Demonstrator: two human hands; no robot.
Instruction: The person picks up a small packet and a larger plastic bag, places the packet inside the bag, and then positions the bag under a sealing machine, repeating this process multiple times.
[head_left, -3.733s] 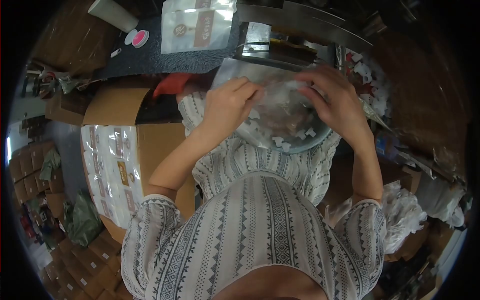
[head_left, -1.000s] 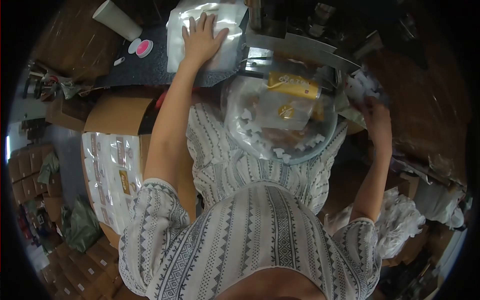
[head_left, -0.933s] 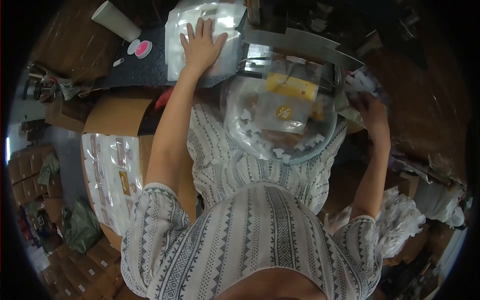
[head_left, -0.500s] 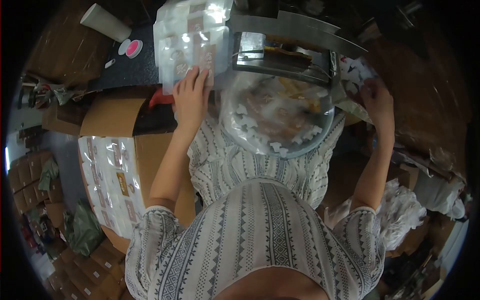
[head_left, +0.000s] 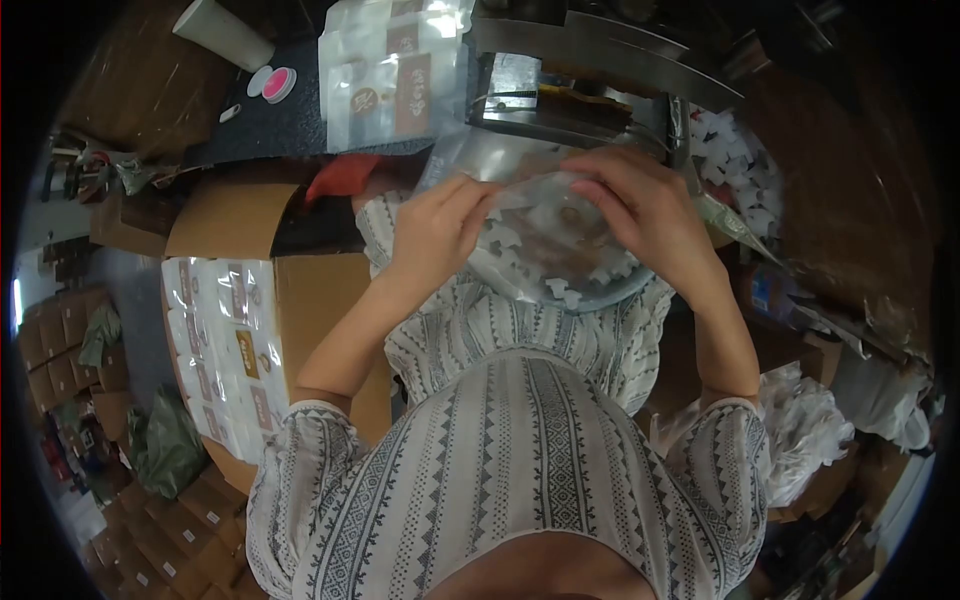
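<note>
My left hand (head_left: 440, 230) pinches the edge of a clear plastic pouch (head_left: 535, 190) in front of my lap. The fingers of my right hand (head_left: 645, 210) are closed at the pouch's other side; whether they also hold a small piece is hidden. Below both hands, on my lap, rests a round basin (head_left: 610, 296) with small white cut pieces (head_left: 565, 292) and brownish printed packets in it. Beyond my left hand a stack of clear printed pouches (head_left: 385, 95) lies on the dark tabletop (head_left: 285, 130).
A metal machine (head_left: 575, 115) stands just beyond the basin. More white pieces (head_left: 735, 165) are heaped at right. An open carton (head_left: 325, 310) of packed pouches stands at left. A white cup (head_left: 225, 35), a pink round pot (head_left: 278, 85) and a red object (head_left: 342, 177) are at upper left.
My left hand has come from the pouch stack to above the basin, holding a pouch. My right hand has moved left from the white pieces to meet it.
</note>
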